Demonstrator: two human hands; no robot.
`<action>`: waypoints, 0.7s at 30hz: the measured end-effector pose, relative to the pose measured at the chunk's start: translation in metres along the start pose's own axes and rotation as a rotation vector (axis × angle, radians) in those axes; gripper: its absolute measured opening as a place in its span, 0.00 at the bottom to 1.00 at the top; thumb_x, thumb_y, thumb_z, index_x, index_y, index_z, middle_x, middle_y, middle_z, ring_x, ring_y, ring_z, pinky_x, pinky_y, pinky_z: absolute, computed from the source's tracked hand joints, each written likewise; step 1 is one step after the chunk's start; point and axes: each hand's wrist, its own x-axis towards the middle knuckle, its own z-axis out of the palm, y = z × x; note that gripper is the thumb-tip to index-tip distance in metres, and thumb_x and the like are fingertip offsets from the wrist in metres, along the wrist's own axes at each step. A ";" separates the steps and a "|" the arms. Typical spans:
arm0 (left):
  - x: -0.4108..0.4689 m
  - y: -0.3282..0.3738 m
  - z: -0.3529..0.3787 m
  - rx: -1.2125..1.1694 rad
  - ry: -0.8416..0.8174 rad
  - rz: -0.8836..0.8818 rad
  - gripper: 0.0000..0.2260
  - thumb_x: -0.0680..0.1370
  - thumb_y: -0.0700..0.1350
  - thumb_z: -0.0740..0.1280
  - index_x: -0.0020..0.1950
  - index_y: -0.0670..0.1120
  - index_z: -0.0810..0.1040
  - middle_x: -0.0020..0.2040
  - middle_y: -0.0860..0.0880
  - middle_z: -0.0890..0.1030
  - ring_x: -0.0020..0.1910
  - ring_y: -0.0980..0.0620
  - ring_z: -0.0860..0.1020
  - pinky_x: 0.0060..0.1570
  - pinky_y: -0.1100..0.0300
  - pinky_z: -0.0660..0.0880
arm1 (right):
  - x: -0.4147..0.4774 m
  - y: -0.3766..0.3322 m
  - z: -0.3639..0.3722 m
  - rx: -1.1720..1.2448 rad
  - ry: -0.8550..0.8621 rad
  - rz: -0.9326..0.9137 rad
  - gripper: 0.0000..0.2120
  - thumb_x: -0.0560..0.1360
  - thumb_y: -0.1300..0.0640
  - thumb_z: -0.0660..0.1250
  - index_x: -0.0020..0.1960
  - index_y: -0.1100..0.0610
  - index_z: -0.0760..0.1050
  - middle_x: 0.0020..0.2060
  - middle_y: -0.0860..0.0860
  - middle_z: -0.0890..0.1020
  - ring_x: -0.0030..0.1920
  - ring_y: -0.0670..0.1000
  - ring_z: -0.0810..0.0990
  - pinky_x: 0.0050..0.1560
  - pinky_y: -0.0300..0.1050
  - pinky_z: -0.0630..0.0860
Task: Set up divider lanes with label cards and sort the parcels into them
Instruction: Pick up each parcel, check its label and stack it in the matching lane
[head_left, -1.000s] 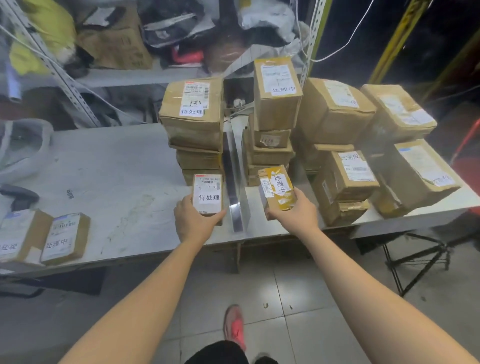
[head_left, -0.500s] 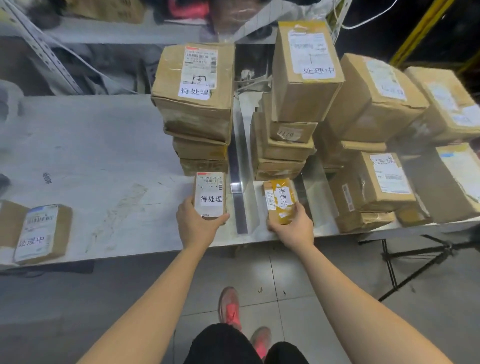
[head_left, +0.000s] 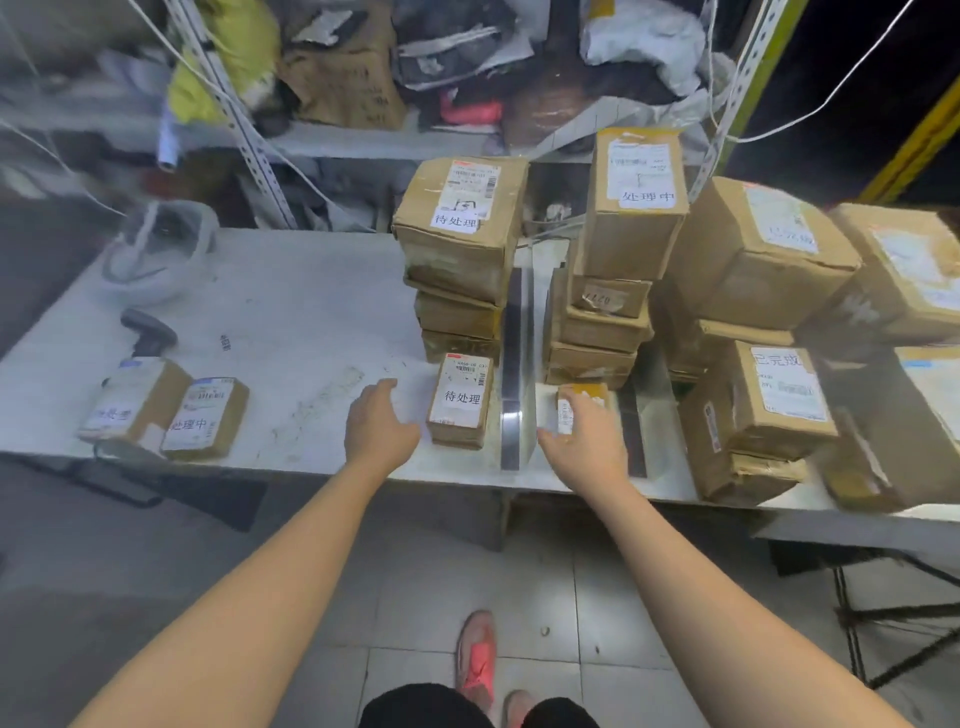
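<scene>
Left hand (head_left: 382, 431): fingers loose and spread, holding nothing, palm down just beside the white-labelled parcel (head_left: 460, 402), at its left edge. That parcel lies flat at the table's (head_left: 260, 322) near edge, in front of the left stack (head_left: 457, 260).

Right hand (head_left: 582, 441): fingers laid over the yellow parcel (head_left: 582, 397); I cannot tell whether it is gripping or only resting. This parcel sits in front of the middle stack (head_left: 623, 234).

A metal divider (head_left: 511, 374) stands between the two small parcels. Two more parcels (head_left: 205, 418) lie well apart, far left.
</scene>
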 end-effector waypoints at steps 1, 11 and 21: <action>-0.006 -0.002 -0.013 0.070 0.020 0.026 0.29 0.74 0.41 0.69 0.75 0.45 0.66 0.72 0.45 0.70 0.70 0.43 0.68 0.65 0.50 0.70 | -0.003 -0.009 -0.001 -0.037 -0.022 -0.075 0.29 0.76 0.48 0.69 0.74 0.52 0.66 0.69 0.50 0.74 0.69 0.54 0.71 0.67 0.52 0.71; -0.068 -0.055 -0.141 0.523 0.129 0.090 0.29 0.77 0.47 0.68 0.77 0.48 0.62 0.78 0.47 0.61 0.76 0.46 0.60 0.72 0.51 0.60 | -0.036 -0.119 0.017 -0.289 -0.149 -0.495 0.28 0.77 0.49 0.65 0.75 0.53 0.65 0.69 0.53 0.74 0.69 0.58 0.70 0.65 0.55 0.70; -0.084 -0.171 -0.228 0.513 0.262 -0.017 0.27 0.75 0.49 0.68 0.74 0.48 0.67 0.71 0.46 0.68 0.68 0.44 0.68 0.65 0.50 0.68 | -0.074 -0.236 0.091 -0.392 -0.169 -0.640 0.28 0.77 0.48 0.64 0.75 0.54 0.64 0.71 0.52 0.72 0.68 0.57 0.70 0.63 0.53 0.71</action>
